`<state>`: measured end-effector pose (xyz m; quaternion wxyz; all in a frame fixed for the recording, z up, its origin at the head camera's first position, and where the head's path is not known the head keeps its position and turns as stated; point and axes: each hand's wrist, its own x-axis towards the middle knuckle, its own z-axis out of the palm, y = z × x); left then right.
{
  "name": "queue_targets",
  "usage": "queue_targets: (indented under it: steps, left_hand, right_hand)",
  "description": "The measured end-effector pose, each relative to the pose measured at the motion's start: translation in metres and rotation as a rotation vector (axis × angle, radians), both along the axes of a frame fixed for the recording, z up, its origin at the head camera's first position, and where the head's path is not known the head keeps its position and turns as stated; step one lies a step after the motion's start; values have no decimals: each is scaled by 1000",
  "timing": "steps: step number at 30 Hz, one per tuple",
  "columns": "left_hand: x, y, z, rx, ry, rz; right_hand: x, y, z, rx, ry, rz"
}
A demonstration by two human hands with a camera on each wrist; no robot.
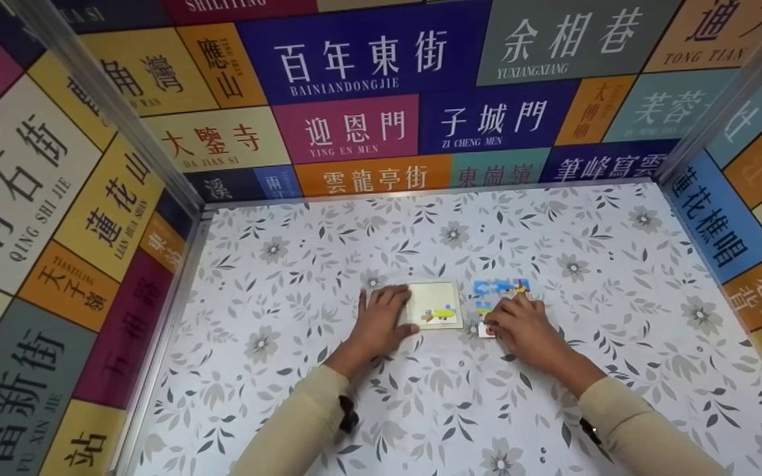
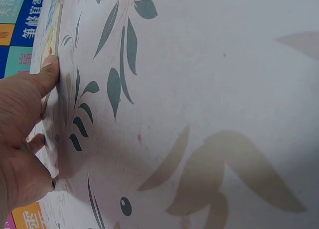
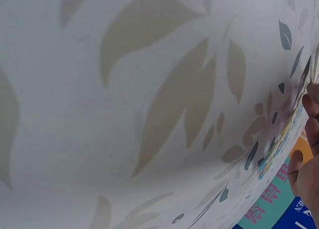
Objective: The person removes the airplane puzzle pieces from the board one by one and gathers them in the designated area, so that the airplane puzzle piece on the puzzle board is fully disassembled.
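Note:
A square cream puzzle board (image 1: pixel 435 299) lies flat on the floral table (image 1: pixel 354 410), with a yellow picture piece (image 1: pixel 439 315) set near its front edge. My left hand (image 1: pixel 395 309) lies flat on the cloth, its straight fingers against the board's left edge. In the left wrist view the thumb (image 2: pixel 47 72) presses that board edge (image 2: pixel 49 25). Right of the board sits a small cluster of blue and yellow loose pieces (image 1: pixel 499 289). My right hand (image 1: pixel 501 321) curls over their near side and pinches a small pale piece (image 1: pixel 485 330). The right wrist view shows only the fingertips (image 3: pixel 310 139) beside the pieces (image 3: pixel 279 142).
Walls covered in coloured street-name panels enclose the table at the back (image 1: pixel 368 132), left (image 1: pixel 57 218) and right (image 1: pixel 738 218), with metal posts in the corners. The floral cloth spreads widely around the board on every side.

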<state>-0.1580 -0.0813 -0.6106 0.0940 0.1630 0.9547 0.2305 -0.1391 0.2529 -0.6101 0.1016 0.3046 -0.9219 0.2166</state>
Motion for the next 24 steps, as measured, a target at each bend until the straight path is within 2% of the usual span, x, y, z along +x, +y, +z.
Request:
queue_targets:
  steps: [4,12,24]
  left_hand:
    - [0,0,0,-5,-8,5]
    - [0,0,-1,9,-2,8]
    - [2,0,0,12,-7,15]
  right_hand:
    - [1,0,-1,-6,-23,-3]
    - [1,1,-3,-29,51,29]
    - [-1,0,-2,-8,67,41]
